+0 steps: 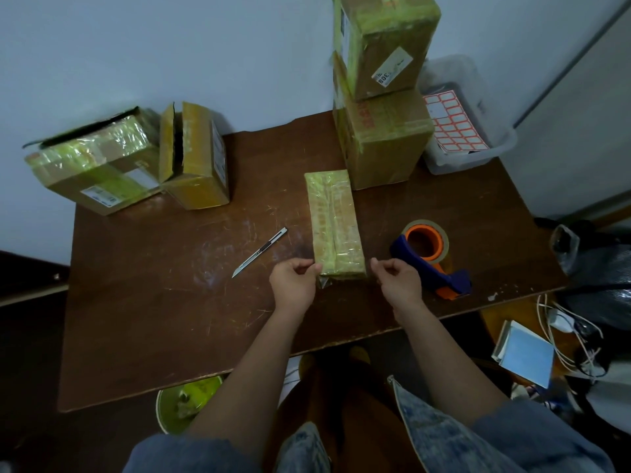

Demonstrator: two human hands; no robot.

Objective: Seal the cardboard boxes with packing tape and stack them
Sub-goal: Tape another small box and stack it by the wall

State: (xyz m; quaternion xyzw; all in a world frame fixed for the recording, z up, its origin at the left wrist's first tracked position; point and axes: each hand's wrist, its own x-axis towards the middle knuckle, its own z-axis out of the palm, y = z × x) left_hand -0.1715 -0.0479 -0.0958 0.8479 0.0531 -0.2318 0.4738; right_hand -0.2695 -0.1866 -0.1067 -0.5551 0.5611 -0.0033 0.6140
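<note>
I see a scratched brown table (pixel 153 319) against a pale wall (pixel 170 46). Centre frame, my left hand (pixel 294 280) pinches the taped box (pixel 334 224); my right hand (pixel 396 278) curls beside it, empty. Upper right, a stacked box's (pixel 386 42) label reads "308".

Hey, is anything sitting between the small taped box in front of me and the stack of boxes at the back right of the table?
Nothing visible. The small taped box lies lengthwise toward the two-box stack, its far end close to the stack's base, with only bare table around it. The tape dispenser sits to its right and the utility knife to its left, both clear of that path.
</note>
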